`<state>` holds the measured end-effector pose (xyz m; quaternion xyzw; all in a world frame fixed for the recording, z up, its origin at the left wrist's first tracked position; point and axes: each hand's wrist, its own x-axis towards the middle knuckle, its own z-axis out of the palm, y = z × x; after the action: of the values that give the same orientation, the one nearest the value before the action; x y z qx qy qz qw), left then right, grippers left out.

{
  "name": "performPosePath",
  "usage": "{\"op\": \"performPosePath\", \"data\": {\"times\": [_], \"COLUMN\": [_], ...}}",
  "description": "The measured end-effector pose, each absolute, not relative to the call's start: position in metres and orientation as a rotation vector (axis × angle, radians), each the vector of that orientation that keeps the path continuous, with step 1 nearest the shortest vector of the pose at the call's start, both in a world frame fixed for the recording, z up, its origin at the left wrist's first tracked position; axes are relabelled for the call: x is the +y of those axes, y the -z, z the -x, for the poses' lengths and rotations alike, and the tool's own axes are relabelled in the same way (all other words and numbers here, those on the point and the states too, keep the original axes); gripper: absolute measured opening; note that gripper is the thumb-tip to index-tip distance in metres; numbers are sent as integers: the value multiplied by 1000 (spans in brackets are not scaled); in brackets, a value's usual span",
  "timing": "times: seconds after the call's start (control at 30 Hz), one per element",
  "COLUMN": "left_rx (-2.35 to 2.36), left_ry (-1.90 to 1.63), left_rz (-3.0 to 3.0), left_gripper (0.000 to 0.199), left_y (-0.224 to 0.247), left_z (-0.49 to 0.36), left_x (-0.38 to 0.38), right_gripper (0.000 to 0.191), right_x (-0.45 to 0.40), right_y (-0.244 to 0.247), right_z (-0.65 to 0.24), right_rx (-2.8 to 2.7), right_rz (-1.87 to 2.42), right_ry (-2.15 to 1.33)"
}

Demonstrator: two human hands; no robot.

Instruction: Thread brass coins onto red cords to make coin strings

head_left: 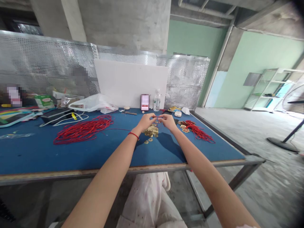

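Head view: the left hand (146, 122) and right hand (166, 122) are both clenched, pinching a thin red cord (156, 120) between the fingertips, directly above a pile of brass coins (149, 131) on the blue worktable (33, 152). A loose red cord bundle (82, 129) lies left of the hands; red tassels (197, 131) lie right. At the rear stand a plastic water bottle (156, 100) and a white plastic bag (91, 104), contents indeterminate.

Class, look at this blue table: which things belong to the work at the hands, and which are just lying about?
Belonging to the work: left hand, right hand, thin red cord, brass coins, red cord heap, red tassels.

Lying about: water bottle, white plastic bag, white cable.
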<state>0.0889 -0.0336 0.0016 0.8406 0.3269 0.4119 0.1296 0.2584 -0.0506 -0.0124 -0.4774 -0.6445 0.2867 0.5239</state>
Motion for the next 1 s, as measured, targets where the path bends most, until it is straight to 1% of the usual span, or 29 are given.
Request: {"op": "performPosePath", "data": {"times": [0.1, 0.23, 0.33, 0.47, 0.57, 0.63, 0.73, 0.87, 1.0], "left_rx": [897, 890, 903, 918, 916, 888, 799, 750, 662], "left_ry": [-1146, -1103, -1054, -1000, -965, -951, -955, -834, -807], "left_rz": [-2507, -2564, -2591, -2564, -2492, -2424, -2279, -2005, -1694], "left_gripper": [27, 29, 27, 23, 18, 14, 12, 16, 15], "left_y": [0, 3, 5, 3, -1, -3, -6, -5, -8], "left_z": [-90, -90, -90, -91, -92, -94, -95, -92, -87], "left_x": [-33, -31, -30, -32, -36, -37, -38, -39, -38], "right_gripper": [29, 25, 19, 12, 10, 12, 18, 14, 15], "right_x": [-51, -50, -48, -45, -46, -48, -56, -64, -63], "right_y": [12, 14, 15, 16, 15, 13, 7, -2, -8], "right_z": [-256, -256, -258, -259, -257, -254, -250, -251, -263], "right_rx": [-1542, -1608, -1679, -1782, -1774, -1755, -1641, -1211, -727], "right_rz": [1077, 1051, 1069, 1117, 1198, 1217, 1173, 1096, 959], "right_ry": [-755, -765, -658, -421, -374, -426, -635, -972, -1134]}}
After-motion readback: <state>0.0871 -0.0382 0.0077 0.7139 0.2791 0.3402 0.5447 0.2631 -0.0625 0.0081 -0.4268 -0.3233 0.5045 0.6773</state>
